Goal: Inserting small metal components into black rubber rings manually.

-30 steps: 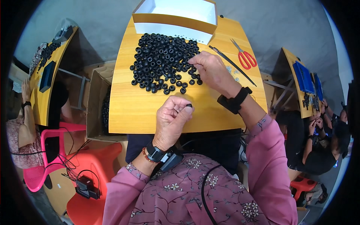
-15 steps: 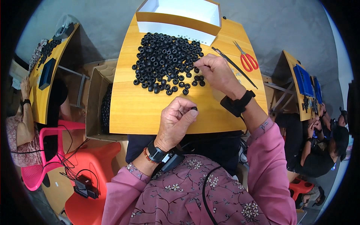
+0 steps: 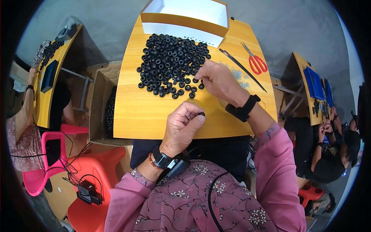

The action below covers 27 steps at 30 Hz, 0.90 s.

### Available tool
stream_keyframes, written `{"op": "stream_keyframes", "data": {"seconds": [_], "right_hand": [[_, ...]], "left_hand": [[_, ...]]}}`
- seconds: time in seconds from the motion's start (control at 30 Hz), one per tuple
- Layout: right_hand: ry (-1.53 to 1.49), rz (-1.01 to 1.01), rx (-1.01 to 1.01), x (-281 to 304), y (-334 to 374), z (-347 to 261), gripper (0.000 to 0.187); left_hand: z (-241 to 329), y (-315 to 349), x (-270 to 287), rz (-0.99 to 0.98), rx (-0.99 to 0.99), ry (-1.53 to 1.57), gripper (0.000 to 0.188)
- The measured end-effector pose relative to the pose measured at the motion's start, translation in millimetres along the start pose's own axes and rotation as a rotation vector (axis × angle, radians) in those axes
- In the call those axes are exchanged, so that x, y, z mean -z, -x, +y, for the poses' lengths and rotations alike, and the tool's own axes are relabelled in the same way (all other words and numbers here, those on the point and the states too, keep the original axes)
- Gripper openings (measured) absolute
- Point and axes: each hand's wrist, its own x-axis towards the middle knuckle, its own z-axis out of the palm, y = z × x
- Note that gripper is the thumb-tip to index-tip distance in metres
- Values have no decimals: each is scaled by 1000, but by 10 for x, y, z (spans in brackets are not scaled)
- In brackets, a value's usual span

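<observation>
A heap of small black rubber rings point(image 3: 166, 58) covers the middle of the wooden table point(image 3: 147, 120). My left hand point(image 3: 181, 125), near the table's front edge, is closed with one black ring point(image 3: 201, 114) pinched between thumb and fingers. At the heap's right edge is my right hand point(image 3: 221, 80), its fingers bent together and pointing down among the loose rings; whatever they hold is hidden. Just beyond that hand lies a scatter of tiny pale bluish pieces point(image 3: 236, 73).
An open white box point(image 3: 181, 29) stands at the table's far edge. Red-handled scissors point(image 3: 256, 63) and a thin black rod point(image 3: 243, 70) lie to the right. A cardboard carton point(image 3: 98, 104) and red chair point(image 3: 94, 174) stand left. People sit at tables on both sides.
My right hand has moved slightly toward me and left along the heap's edge, uncovering more of the pale pieces. My left hand has hardly moved and keeps its ring.
</observation>
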Motion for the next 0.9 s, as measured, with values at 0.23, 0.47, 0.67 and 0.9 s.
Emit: {"op": "stream_keyframes", "data": {"seconds": [0.23, 0.47, 0.67, 0.9], "right_hand": [[-65, 50, -55, -12, -157, -7, 16], [85, -19, 18, -121, -154, -51, 18], [-10, -9, 25, -49, -190, -71, 21], [0, -105, 67, -153, -187, -195, 21]], "left_hand": [[16, 5, -2, 3, 13, 13, 15], [2, -1, 8, -17, -3, -6, 14], [-6, -5, 15, -30, 0, -17, 14], [-14, 3, 27, -32, -7, -39, 13]]}}
